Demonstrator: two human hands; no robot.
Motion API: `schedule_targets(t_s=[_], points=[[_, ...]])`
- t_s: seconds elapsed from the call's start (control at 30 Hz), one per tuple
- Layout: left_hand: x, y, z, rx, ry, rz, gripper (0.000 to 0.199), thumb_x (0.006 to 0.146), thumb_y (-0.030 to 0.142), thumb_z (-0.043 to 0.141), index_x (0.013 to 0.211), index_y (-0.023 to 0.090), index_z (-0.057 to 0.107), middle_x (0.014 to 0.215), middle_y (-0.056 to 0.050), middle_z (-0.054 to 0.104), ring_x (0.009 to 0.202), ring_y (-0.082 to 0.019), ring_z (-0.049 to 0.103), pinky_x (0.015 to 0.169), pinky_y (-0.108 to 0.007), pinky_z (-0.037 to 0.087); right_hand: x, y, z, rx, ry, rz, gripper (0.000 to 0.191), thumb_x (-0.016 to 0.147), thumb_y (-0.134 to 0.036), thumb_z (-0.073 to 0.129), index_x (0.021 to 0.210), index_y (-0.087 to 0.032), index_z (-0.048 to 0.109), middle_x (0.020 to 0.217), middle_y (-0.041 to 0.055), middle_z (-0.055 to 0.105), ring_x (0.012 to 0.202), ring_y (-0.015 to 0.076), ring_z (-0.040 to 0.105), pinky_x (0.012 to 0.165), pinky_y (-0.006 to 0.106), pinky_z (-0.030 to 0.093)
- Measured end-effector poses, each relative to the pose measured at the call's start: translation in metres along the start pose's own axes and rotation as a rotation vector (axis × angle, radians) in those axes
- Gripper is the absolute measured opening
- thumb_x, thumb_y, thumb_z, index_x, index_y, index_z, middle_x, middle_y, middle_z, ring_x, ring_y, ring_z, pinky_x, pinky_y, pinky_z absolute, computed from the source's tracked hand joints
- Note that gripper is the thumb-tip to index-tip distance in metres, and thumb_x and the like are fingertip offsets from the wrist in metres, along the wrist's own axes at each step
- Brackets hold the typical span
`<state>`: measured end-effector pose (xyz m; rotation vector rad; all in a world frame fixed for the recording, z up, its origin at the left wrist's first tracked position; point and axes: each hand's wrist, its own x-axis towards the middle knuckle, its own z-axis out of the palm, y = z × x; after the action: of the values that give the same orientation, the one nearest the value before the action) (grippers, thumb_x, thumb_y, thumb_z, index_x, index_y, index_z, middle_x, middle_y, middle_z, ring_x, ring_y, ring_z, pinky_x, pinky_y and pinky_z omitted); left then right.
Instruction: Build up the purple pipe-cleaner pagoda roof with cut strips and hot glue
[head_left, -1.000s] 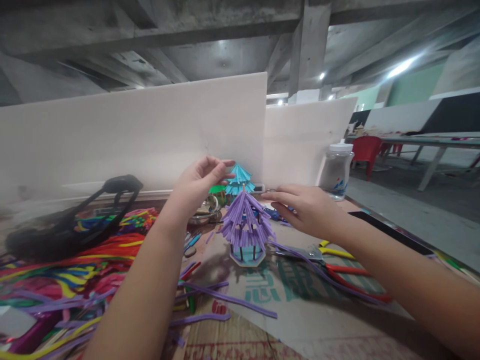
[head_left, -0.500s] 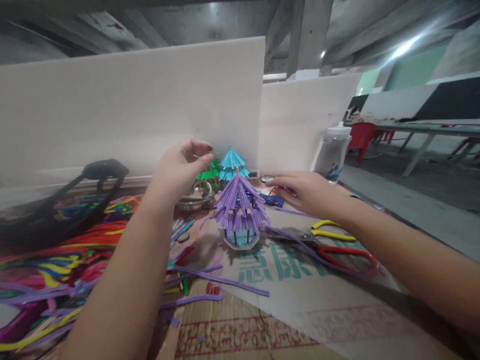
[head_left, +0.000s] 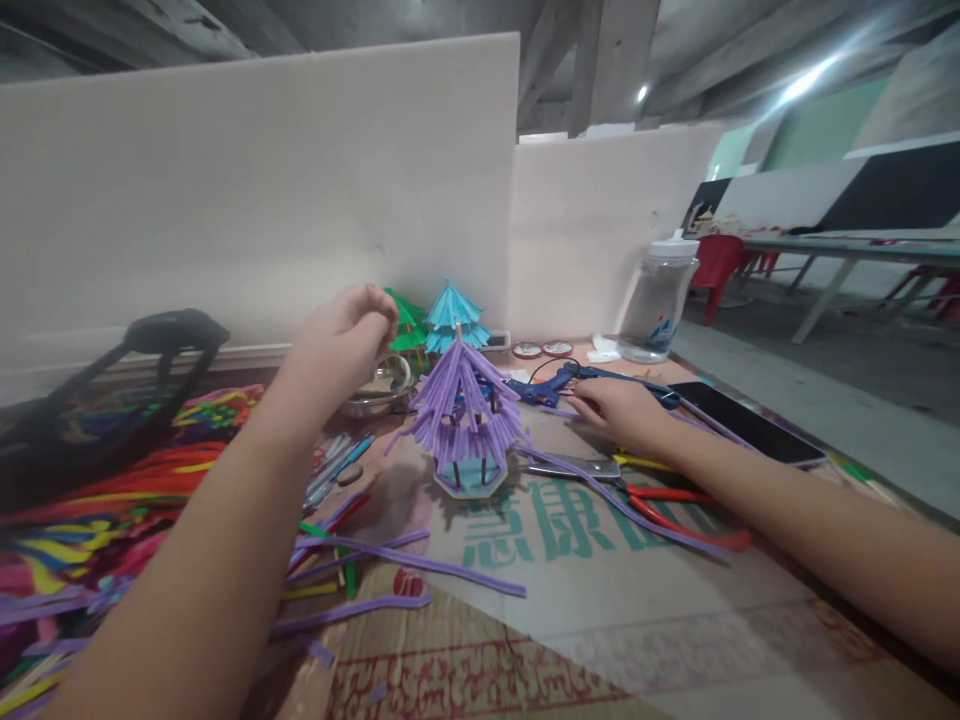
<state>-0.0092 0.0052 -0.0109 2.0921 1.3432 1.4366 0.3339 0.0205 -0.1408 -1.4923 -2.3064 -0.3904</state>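
A small pavilion model (head_left: 469, 410) with a two-tiered purple pipe-cleaner roof stands upright on the board in front of me. My left hand (head_left: 360, 325) is raised to its left, over a glass bowl (head_left: 382, 385); the fingers are curled in and the tips are hidden, so whatever they hold does not show. To the right of the model, my right hand (head_left: 611, 405) has its bent fingers around the grip end of a blue glue gun (head_left: 553, 384), which lies on the table. Scissors (head_left: 577, 467) with red and yellow handles lie beneath my right forearm.
Behind stand a turquoise-roofed model (head_left: 454, 320) and a green-roofed model (head_left: 407, 320). Pipe cleaners (head_left: 142, 490) are heaped at left, with loose purple strips (head_left: 450, 570) in front. A water bottle (head_left: 656, 305) and a phone (head_left: 746, 425) are at right. A white panel (head_left: 262, 190) closes the back.
My right hand has come down from above the glue gun to its grip end. My left hand's fingers have curled in from a looser shape. The view has shifted slightly.
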Motion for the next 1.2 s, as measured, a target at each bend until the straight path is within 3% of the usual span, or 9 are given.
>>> schedule_targets(t_s=[0.13,0.23,0.4,0.63,0.77,0.97,1.2], points=[[0.001,-0.001,0.005,0.028,0.047,-0.022,0.017,0.071,0.008,0.041,0.070,0.020,0.053,0.061,0.002,0.048,0.054,-0.013,0.042,0.052,-0.026,0.031,-0.005,0.005,0.012,0.017,-0.010,0.036,0.026,0.097,-0.030,0.045,0.091,-0.018,0.067,0.089,0.0083,0.073,0.077,0.0212,0.064,0.068,0.030,0.041],[0.001,-0.002,0.007,0.037,0.028,-0.002,0.018,0.073,0.010,0.049,0.082,0.019,0.060,0.076,0.001,0.061,0.068,-0.014,0.054,0.063,-0.025,0.041,-0.004,0.011,0.015,0.029,0.027,0.091,0.024,0.096,-0.025,0.045,0.101,-0.017,0.067,0.099,0.0094,0.073,0.088,0.0220,0.065,0.075,0.030,0.045],[-0.001,-0.004,0.010,-0.031,-0.095,0.054,0.023,0.082,0.026,0.057,0.102,0.019,0.067,0.104,-0.006,0.071,0.096,-0.022,0.065,0.088,-0.033,0.048,0.003,0.024,0.018,0.033,0.054,0.163,0.028,0.091,-0.014,0.045,0.108,-0.012,0.068,0.107,0.0152,0.070,0.102,0.0254,0.063,0.090,0.036,0.047],[-0.008,0.004,0.021,0.004,-0.242,0.105,0.036,0.092,0.041,0.051,0.111,0.016,0.069,0.112,-0.009,0.072,0.105,-0.024,0.065,0.096,-0.036,0.047,0.006,0.030,0.030,0.096,-0.035,0.076,0.037,0.094,-0.018,0.043,0.123,-0.012,0.067,0.130,0.0140,0.065,0.123,0.0248,0.057,0.106,0.038,0.041],[-0.009,0.000,0.026,-0.023,-0.302,0.121,0.045,0.091,0.047,0.053,0.119,0.014,0.066,0.119,-0.012,0.070,0.109,-0.025,0.064,0.098,-0.038,0.046,0.006,0.032,0.032,0.109,-0.068,0.093,0.034,0.093,-0.021,0.047,0.117,-0.014,0.069,0.124,0.0137,0.068,0.116,0.0258,0.061,0.101,0.037,0.044],[-0.011,0.002,0.024,0.052,-0.362,0.135,0.049,0.082,0.043,0.067,0.124,0.018,0.063,0.128,-0.011,0.065,0.116,-0.026,0.060,0.101,-0.040,0.045,0.006,0.030,0.026,0.051,-0.062,0.203,0.019,0.088,-0.026,0.054,0.087,-0.012,0.068,0.092,0.0146,0.070,0.086,0.0252,0.062,0.077,0.034,0.046],[-0.012,0.003,0.030,0.062,-0.348,0.163,0.040,0.083,0.038,0.066,0.117,0.017,0.065,0.118,-0.010,0.069,0.107,-0.025,0.062,0.097,-0.038,0.046,0.005,0.027,0.026,0.027,-0.047,0.262,0.015,0.081,-0.018,0.054,0.090,-0.013,0.065,0.087,0.0127,0.068,0.080,0.0234,0.061,0.072,0.032,0.044]])
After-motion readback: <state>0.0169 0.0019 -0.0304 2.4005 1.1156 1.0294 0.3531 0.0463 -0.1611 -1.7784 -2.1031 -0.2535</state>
